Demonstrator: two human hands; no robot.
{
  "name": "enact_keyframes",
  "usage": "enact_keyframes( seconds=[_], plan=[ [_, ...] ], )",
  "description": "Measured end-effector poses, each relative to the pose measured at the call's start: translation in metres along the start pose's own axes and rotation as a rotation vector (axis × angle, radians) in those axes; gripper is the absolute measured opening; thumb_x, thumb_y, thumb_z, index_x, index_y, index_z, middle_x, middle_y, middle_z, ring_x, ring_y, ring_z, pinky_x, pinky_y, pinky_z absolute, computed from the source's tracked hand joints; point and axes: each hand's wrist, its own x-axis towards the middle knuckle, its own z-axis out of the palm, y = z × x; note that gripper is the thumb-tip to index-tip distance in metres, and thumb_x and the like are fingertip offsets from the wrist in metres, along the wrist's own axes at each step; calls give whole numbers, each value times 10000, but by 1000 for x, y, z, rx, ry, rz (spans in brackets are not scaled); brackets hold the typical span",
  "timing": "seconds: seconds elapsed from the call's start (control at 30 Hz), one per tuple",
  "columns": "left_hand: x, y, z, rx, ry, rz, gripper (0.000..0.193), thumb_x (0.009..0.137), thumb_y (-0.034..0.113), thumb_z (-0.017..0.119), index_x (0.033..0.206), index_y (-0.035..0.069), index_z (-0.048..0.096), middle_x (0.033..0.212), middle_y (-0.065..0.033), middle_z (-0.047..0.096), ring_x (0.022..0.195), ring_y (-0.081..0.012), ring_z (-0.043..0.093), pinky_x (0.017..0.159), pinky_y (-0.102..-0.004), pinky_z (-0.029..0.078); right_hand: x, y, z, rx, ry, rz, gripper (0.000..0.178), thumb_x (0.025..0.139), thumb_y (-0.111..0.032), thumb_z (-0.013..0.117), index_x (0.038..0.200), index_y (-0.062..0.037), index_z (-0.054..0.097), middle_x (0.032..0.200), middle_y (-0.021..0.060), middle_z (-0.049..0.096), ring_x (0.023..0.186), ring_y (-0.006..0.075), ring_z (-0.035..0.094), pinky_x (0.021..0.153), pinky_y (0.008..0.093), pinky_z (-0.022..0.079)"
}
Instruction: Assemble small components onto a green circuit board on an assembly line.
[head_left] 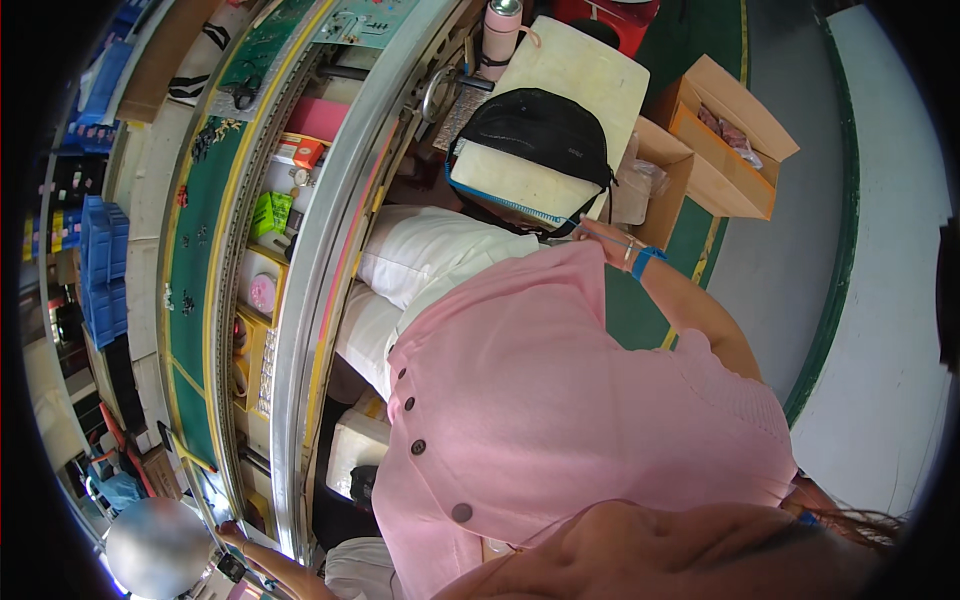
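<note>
My right hand [603, 238] is beside the near right edge of a black bag [537, 130]. Its fingers look curled together, and whatever they may hold is too small to name. A blue wrist strap [650, 262] circles that wrist, and a blue coiled cord [510, 203] runs from near the hand along the bag's lower side. The bag lies on a cream, box-like surface [600, 65], its straps hanging over the edge by my white trousers [425, 255]. My left hand is not in view.
On the left, a green conveyor [207, 270] runs beside a metal rail [300, 330]. Yellow bins [258, 365] stand between them. Open cardboard boxes [735, 140] stand at the upper right, near a pink bottle [498, 40]. Another person's forearm [285, 572] reaches in at lower left.
</note>
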Motion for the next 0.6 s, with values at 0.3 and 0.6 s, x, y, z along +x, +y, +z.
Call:
enact_keyframes(
  seconds=[0.3, 0.6],
  plan=[
    [-3, -2, 7, -69, 22, -25, 179, 895, 72, 548, 1061, 2, 551, 902, -54, 594, 829, -130, 565, 752, -253, 462, 50, 5, 46, -102, 285, -569, 321, 918, -315, 490, 761, -53, 589, 602, 5, 511, 556, 85, 451, 531, 249, 377],
    [-35, -21, 29, -197, 128, -76, 178, 894, 67, 550, 1061, 4, 552, 895, -46, 597, 822, -119, 566, 746, -242, 463, -4, -93, 121, -862, 133, -962, 139, 891, -121, 528, 988, -45, 592, 763, 47, 642, 674, 119, 615, 653, 248, 490]
  ],
)
